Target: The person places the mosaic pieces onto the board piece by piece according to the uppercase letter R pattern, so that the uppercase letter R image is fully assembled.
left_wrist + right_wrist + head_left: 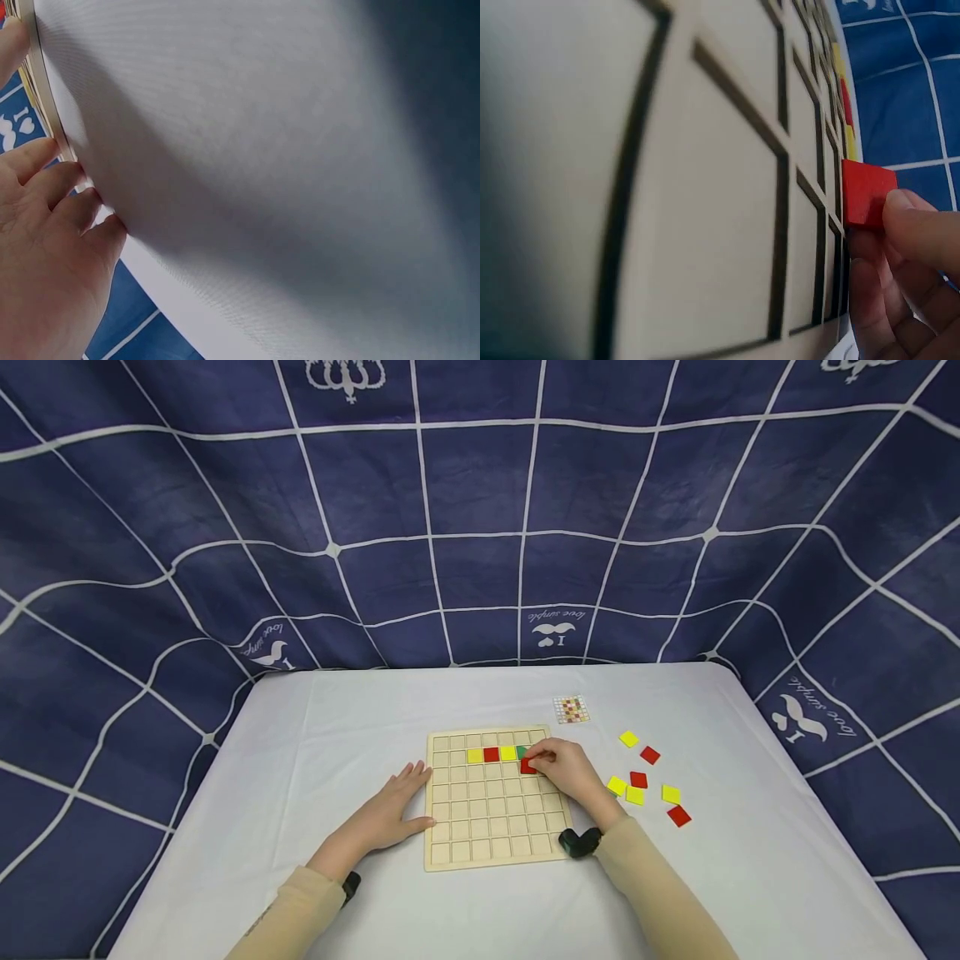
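A wooden grid board [480, 827] lies on the white table. One of its upper rows bears a yellow tile [476, 756], a red tile [491, 754], another yellow tile [508, 752] and a green tile [522, 752] partly covered by fingers. My right hand [564, 766] pinches a red square tile [868, 193] between thumb and fingers, its edge close against the board just below the green one. Fingers spread, my left hand [386, 810] rests at the board's left edge; in the left wrist view its fingertips [111, 225] are along that edge.
Right of the board lie loose yellow tiles [671, 794] and red tiles [678, 816], several in all. A small card with a coloured grid pattern [572, 709] sits behind the board's top right corner. A blue checked curtain [480, 577] hangs behind the table [337, 710].
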`<control>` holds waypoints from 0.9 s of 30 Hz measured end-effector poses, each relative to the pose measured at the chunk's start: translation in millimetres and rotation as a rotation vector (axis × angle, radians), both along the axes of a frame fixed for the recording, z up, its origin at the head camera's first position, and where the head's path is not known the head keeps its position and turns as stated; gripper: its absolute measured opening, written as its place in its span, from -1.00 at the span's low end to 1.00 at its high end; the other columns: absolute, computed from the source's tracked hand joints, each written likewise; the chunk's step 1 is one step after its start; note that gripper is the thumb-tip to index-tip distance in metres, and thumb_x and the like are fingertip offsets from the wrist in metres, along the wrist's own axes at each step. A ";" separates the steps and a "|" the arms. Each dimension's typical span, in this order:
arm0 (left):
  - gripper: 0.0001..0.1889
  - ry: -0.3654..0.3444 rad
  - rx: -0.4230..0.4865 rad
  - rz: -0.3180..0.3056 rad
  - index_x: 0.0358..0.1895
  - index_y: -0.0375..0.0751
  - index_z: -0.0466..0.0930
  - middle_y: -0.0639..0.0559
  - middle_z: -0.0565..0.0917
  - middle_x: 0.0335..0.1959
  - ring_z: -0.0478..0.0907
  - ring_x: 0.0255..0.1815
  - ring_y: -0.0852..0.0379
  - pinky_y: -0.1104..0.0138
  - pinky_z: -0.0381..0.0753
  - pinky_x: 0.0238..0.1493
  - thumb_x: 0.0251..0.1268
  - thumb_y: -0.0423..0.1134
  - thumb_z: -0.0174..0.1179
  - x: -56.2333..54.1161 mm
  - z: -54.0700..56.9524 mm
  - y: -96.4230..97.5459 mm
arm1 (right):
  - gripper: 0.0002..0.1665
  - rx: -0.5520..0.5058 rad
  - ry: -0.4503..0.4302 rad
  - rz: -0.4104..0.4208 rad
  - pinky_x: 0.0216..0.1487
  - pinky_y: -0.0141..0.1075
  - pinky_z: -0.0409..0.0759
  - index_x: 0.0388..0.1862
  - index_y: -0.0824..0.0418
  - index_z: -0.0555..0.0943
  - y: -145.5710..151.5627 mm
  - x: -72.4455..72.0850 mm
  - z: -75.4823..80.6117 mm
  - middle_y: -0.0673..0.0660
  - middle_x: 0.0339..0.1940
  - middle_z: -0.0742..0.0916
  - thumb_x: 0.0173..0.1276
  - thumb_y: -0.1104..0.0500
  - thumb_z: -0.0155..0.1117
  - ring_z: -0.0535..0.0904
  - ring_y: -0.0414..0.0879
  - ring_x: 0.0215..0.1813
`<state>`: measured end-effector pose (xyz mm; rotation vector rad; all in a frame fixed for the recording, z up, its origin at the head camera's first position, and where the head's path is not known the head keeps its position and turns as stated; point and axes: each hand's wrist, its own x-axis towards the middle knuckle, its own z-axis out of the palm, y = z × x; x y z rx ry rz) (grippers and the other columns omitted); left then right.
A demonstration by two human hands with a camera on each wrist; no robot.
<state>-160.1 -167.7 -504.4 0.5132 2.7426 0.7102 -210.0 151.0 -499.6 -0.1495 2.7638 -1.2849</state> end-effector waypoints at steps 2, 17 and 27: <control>-0.13 -0.001 0.000 0.000 0.52 -0.28 0.16 -0.20 0.10 0.58 -0.06 0.62 -0.16 -0.05 0.01 0.60 0.25 0.03 0.32 0.2 -0.1 -0.1 | -0.90 0.017 0.002 0.005 -0.17 -0.35 0.64 -0.25 0.10 0.75 -1.6 -0.4 -0.6 0.04 -0.21 0.77 0.30 0.28 0.36 0.58 -0.19 -0.29; -0.13 0.005 0.003 -0.003 0.51 -0.29 0.17 -0.21 0.11 0.58 -0.05 0.62 -0.17 -0.06 0.03 0.59 0.23 0.01 0.34 0.7 -0.9 -0.6 | -0.94 0.119 0.065 0.043 -0.29 -0.45 0.52 -0.33 0.16 0.76 -5.9 -0.3 -2.8 0.02 -0.32 0.63 0.23 0.30 0.43 0.49 -0.19 -0.32; -0.13 0.007 -0.007 0.001 0.51 -0.29 0.17 -0.20 0.11 0.58 -0.05 0.62 -0.17 -0.05 0.03 0.59 0.23 0.00 0.34 0.0 -2.0 -1.0 | -0.89 0.042 -0.009 -0.018 -0.22 -0.39 0.57 -0.21 0.15 0.74 7.1 2.2 9.0 0.05 -0.25 0.69 0.28 0.20 0.41 0.55 -0.16 -0.28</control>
